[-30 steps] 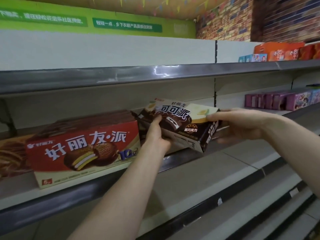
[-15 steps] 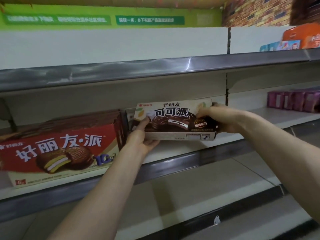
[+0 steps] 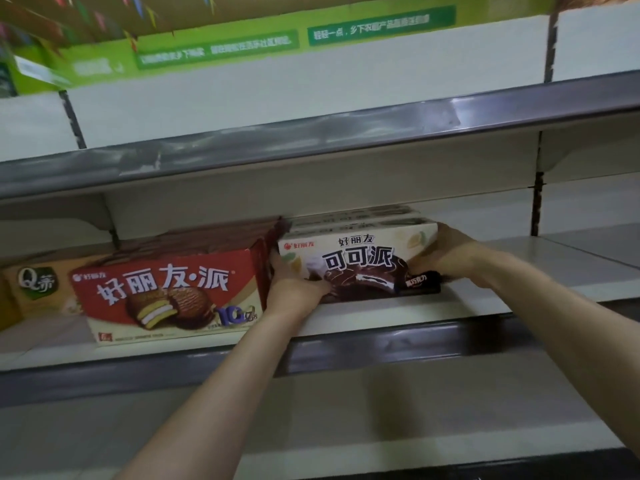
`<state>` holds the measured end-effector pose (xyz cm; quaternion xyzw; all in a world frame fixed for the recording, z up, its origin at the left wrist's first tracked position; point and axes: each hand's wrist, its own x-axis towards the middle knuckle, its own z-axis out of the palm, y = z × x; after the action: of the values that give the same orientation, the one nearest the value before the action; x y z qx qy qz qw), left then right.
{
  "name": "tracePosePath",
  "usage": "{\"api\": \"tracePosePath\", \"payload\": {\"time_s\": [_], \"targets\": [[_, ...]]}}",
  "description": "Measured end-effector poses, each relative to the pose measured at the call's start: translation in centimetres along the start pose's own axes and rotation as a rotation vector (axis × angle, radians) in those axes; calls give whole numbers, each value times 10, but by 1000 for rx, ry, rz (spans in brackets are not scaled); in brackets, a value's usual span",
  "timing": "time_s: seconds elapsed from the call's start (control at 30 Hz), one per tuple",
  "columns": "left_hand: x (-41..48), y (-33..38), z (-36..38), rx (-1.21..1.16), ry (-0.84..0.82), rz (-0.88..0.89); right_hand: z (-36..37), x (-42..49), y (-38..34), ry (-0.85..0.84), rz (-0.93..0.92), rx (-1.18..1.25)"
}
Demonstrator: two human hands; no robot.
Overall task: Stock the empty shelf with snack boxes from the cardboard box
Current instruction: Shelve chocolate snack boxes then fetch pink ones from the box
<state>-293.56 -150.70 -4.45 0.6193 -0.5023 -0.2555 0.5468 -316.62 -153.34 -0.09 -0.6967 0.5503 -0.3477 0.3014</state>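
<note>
Snack box (image 3: 360,261), white-and-brown with a chocolate pie picture, is standing on its long edge on the middle shelf (image 3: 398,311), front face out, near the front lip. More boxes of the same kind (image 3: 353,214) are lined up directly behind it at 12 o'clock.

Left hand (image 3: 294,289) grips the lower-left corner: thumb across the front, fingers slipped into the gap at the box's 9 o'clock side. Right hand (image 3: 446,258) is wrapped round the right end at 3 o'clock, fingertips hidden behind it.

Red pie box (image 3: 166,292) sits just beside at 9 o'clock, with a row of the same behind it. Tan box (image 3: 34,289) is further out at 9 o'clock.

The shelving is white metal with grey front rails. Upper shelf (image 3: 311,140) is at 12 o'clock and lower shelf (image 3: 346,427) at 6 o'clock. A green banner (image 3: 214,46) runs along the top of the back panel, with coloured bunting above it.
</note>
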Motion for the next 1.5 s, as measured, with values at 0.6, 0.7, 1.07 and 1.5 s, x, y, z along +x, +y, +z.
{"api": "tracePosePath", "payload": {"time_s": [0.6, 0.7, 1.07, 1.5], "targets": [[11, 19, 15, 976, 118, 236, 18, 24, 13, 317, -5, -390], [11, 18, 22, 1186, 203, 420, 29, 11, 0, 424, -287, -695], [-4, 20, 7, 981, 178, 532, 66, -13, -42, 190, -405, -541], [-103, -38, -134, -257, 593, -26, 227, -109, -114, -47, -378, 566]]}}
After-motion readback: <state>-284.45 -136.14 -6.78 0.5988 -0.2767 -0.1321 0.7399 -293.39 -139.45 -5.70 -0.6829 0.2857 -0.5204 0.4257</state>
